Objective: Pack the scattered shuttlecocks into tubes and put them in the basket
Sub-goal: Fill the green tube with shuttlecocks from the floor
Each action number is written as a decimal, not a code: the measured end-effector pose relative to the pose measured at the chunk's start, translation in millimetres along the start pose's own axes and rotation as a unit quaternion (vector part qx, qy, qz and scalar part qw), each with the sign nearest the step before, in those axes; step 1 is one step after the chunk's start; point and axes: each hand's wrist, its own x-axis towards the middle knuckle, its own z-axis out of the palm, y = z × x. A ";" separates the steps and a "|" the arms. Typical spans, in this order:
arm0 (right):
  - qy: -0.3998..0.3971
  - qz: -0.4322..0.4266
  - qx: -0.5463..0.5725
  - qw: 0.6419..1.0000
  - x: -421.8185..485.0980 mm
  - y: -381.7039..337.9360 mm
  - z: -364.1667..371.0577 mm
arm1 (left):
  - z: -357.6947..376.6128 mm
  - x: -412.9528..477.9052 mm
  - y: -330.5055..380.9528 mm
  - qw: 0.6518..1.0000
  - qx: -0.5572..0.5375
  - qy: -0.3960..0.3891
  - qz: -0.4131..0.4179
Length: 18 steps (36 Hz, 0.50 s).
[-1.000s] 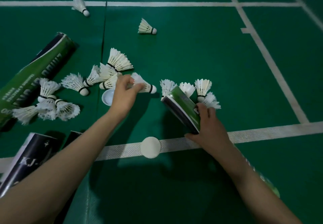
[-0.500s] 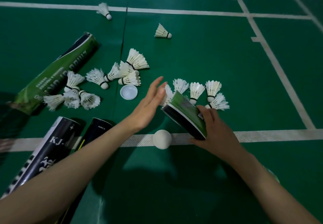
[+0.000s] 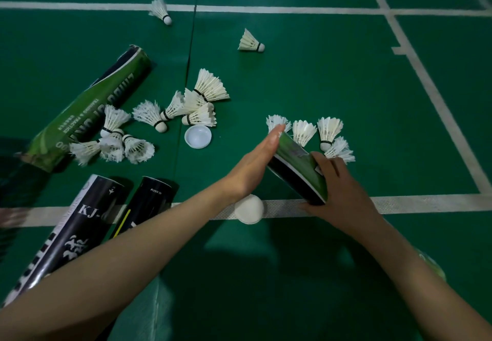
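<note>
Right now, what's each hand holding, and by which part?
Right hand grips the green tube round its lower half. Left hand holds nothing: it lies flat against the tube's upper end.

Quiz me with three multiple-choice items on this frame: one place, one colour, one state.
1. Where does the white cap nearest the left wrist lie?
A. In a black tube
B. On the white court line
C. Among the feathers

2. What colour is the tube gripped by the right hand?
A. Red
B. Yellow
C. Green with black

3. How is the left hand?
A. Flat, fingers straight, at the held tube's mouth
B. Pinching a shuttlecock
C. Gripping a cap

Answers: 1 B, the cap sits on the line. 2 C, a green side with a black strip shows. 3 A, straight fingers meet the tube's upper end.
</note>
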 end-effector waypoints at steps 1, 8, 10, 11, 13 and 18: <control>-0.003 0.007 0.010 1.000 0.6 2.2 0.8 | -1.2 5.0 0.5 1.000 0.014 -0.004 -0.005; -0.039 0.068 0.070 0.994 11.5 12.6 4.5 | -14.9 56.5 1.2 0.996 0.088 0.011 -0.017; -0.038 0.078 0.065 0.994 14.8 15.8 6.9 | -14.9 70.1 -0.7 0.993 0.116 0.014 -0.014; -0.037 0.083 0.059 0.994 16.6 17.5 8.1 | -14.8 77.0 -2.6 0.992 0.123 0.023 -0.015; -0.038 0.092 0.050 0.994 20.4 21.1 10.1 | -15.8 90.5 -9.5 0.988 0.140 0.052 -0.023; -0.032 0.109 0.047 0.992 23.5 29.0 12.3 | -22.2 121.4 -25.3 0.940 0.336 0.050 0.005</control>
